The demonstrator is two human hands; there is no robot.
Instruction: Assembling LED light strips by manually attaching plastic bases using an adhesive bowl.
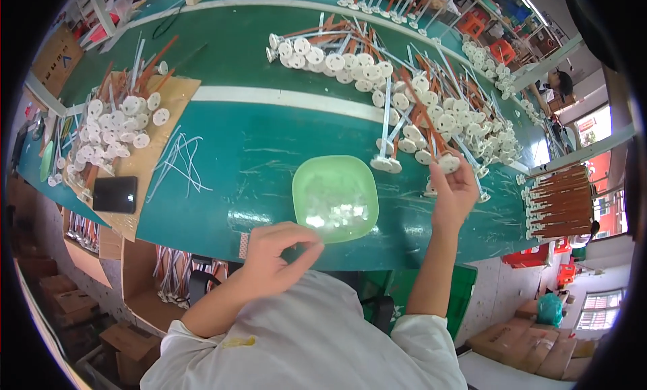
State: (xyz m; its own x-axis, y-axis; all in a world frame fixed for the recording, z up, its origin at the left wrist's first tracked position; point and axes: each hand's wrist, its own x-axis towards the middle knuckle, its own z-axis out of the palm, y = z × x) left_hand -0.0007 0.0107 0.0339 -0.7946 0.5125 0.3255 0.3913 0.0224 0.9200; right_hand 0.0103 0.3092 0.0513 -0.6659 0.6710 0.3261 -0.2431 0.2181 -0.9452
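My right hand [455,191] is closed on a long brown strip with a white round end disc [448,163], at the edge of a large pile. My left hand [282,254] is pinched, thumb and forefinger together, at the near rim of a light green square dish [304,178]. Whatever lies between those fingertips is too small to make out. Small shiny pieces [340,215] sit inside the dish. Several pale strips with white discs [386,164] stand or lean between the dish and my right hand.
Piles of disc-ended strips [364,67] cover the far and right table. A cardboard sheet [172,100] at left carries another pile [114,131] and a black phone [114,195]. Thin white ties [178,164] lie beside it. Boxes [145,282] stand below the table's left edge.
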